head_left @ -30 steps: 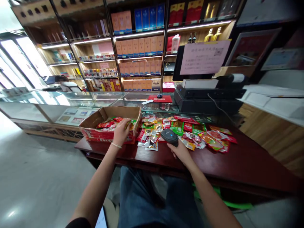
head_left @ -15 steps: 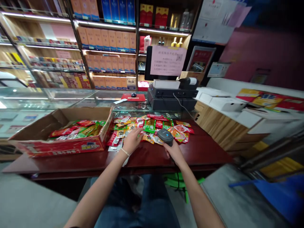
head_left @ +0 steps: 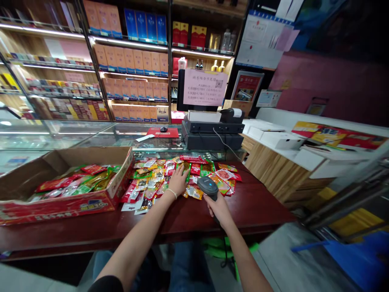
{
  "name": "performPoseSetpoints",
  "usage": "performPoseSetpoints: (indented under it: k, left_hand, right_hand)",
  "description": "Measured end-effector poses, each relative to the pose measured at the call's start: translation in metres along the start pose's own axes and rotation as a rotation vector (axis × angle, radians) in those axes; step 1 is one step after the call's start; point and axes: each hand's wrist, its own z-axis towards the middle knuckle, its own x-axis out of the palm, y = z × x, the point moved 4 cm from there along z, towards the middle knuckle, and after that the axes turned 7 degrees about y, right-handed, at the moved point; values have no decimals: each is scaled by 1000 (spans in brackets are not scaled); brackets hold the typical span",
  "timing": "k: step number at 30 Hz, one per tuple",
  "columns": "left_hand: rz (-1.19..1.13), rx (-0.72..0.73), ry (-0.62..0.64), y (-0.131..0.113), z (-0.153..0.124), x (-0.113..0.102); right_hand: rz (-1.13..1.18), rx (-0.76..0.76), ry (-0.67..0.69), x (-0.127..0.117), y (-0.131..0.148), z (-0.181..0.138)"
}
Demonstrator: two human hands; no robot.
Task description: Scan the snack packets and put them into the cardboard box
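Note:
My right hand (head_left: 219, 209) is wrapped round the handle of a dark grey barcode scanner (head_left: 208, 186), whose head points forward over the packets. My left hand (head_left: 178, 181) lies palm down with its fingers stretched out on the spread of small snack packets (head_left: 158, 175). These are red, yellow, green and clear, and they overlap across the table. Just right of the left fingertips is a green packet (head_left: 207, 167). Flat orange-and-red packets (head_left: 221, 182) lie beyond the scanner.
An open cardboard box (head_left: 91, 207) with more packets inside stands at the left on the dark red table (head_left: 252, 202). Behind are a glass counter, a cash drawer (head_left: 212, 142) and a monitor with a pink notice (head_left: 204, 87). A green stool (head_left: 219, 247) is below.
My left hand has reached farther onto the packets, its fingers now stretched over them. The scanner stays in my right hand. The view has tilted up and shifted slightly right.

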Motion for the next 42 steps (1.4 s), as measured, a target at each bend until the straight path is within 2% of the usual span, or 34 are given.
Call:
performPoseSetpoints:
  k: [3,6,9,13,16,18,21,26,35,40,42]
  left_hand:
    - [-31,5,0,0,0,-2]
    - [-120,48,-16,-1,-13,-13]
    - [-313,17,-131,4,-39,-31]
    - [-708,-249,-414,36,-83,-52]
    - [-1125,-457,-488,66,-111,-53]
    - [-1382,-509,-463,79,-123,-51]
    - [-1595,-518,-466,85,-133,-52]
    - [-1737,-536,-486,82,-134,-53]
    - [-2095,-535,-429,82,-133,-59]
    - [-2320,-397,-235,74,-140,-61]
    - [-2383,-452,-107,70,-143,-61]
  right_hand:
    - [-7,10,12,2,-4,1]
    - [-14,11,18,2,-7,2]
    - [-19,-4,20,1,-6,2]
    - [-31,-33,27,5,-3,-2]
    - [-7,-60,35,18,-1,-7]
    - [4,-77,40,29,2,-11]
    - [21,-97,61,46,7,-16]
    - [20,-107,70,64,8,-17]
    - [19,-82,74,66,8,-19]
    - [6,-84,83,67,4,-16]
    - [27,-80,86,67,4,-15]
